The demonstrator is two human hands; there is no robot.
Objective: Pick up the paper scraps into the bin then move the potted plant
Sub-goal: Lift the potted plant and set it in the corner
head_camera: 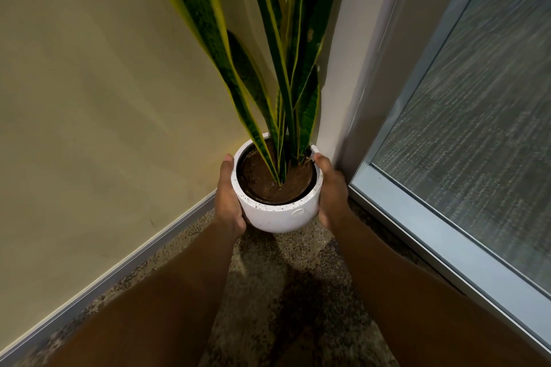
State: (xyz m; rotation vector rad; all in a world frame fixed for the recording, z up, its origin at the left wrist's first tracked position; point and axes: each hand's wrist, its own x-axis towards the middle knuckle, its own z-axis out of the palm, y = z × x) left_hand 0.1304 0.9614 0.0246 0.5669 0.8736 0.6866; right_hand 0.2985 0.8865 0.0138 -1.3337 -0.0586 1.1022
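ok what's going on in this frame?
A person grips a white speckled pot from both sides, left hand on its left wall, right hand on its right. It holds a tall snake plant in dark soil. The pot is in a corner, with a beige wall to the left and a glass door to the right, above speckled carpet. Whether it rests on the carpet or is lifted is unclear. No paper scraps or bin in view.

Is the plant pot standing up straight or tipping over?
Straight up. The white pot shows its round rim evenly, with brown soil staying inside. The left hand and right hand hold its two sides.
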